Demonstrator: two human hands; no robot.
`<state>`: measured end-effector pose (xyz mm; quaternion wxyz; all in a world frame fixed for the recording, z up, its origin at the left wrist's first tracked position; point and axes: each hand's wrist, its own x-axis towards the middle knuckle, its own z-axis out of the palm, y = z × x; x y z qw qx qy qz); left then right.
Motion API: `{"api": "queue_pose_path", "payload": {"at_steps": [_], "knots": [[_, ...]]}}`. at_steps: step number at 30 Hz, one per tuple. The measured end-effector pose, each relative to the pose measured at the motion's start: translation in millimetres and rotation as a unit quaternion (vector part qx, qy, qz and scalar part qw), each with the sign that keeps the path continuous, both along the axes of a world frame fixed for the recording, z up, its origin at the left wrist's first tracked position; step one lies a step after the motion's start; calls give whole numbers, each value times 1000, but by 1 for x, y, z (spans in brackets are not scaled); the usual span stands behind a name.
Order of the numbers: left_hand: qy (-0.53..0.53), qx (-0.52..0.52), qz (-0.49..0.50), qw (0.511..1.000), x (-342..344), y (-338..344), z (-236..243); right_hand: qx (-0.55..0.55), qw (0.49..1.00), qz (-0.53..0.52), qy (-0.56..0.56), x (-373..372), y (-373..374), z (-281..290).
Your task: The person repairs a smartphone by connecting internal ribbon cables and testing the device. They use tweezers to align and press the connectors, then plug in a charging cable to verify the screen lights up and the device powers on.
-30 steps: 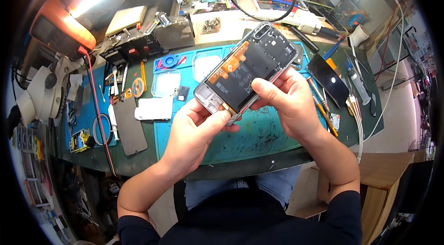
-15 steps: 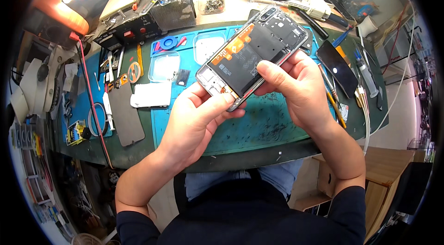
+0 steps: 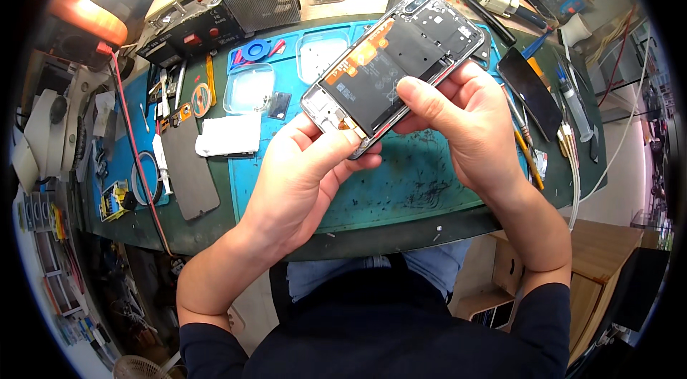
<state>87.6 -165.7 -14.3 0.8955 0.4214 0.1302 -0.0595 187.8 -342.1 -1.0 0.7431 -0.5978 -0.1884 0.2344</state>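
Observation:
An opened phone (image 3: 401,57) is held tilted above the mat, its inside facing up, with a black battery, orange flex ribbon and camera lenses at the far upper end. My left hand (image 3: 308,171) grips its near lower-left end, thumb pressed by a small flex connector. Along the right long edge, my right hand (image 3: 461,118) is closed, its thumb over the battery's edge and the fingers underneath. Both hands' fingertips are partly hidden below the phone.
A blue mat (image 3: 401,186) covers the bench. On the left lie a dark phone panel (image 3: 189,171), a white cloth (image 3: 229,135) and a clear plastic box (image 3: 249,89). On the right are a black phone (image 3: 531,93), a syringe (image 3: 574,108) and thin tools. Behind stands a black box device (image 3: 193,39).
The bench view has shifted slightly. Both hands keep the same grip, and the phone stays at nearly the same tilt.

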Motion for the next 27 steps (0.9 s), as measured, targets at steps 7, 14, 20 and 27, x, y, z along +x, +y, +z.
{"api": "queue_pose_path", "payload": {"at_steps": [7,14,20,27], "knots": [[-4,15,-10,1000,0,1,-3,6,1000,-4,-8,-1,1,-2],[-19,70,8,997,-2,-1,0,2,1000,12,15,0,0,-1],[-114,189,55,974,-4,-13,-3,39,999,13,13,-13,5,-6],[-140,192,72,969,-6,-16,-4,35,999,17,-1,-18,9,-3]]}}
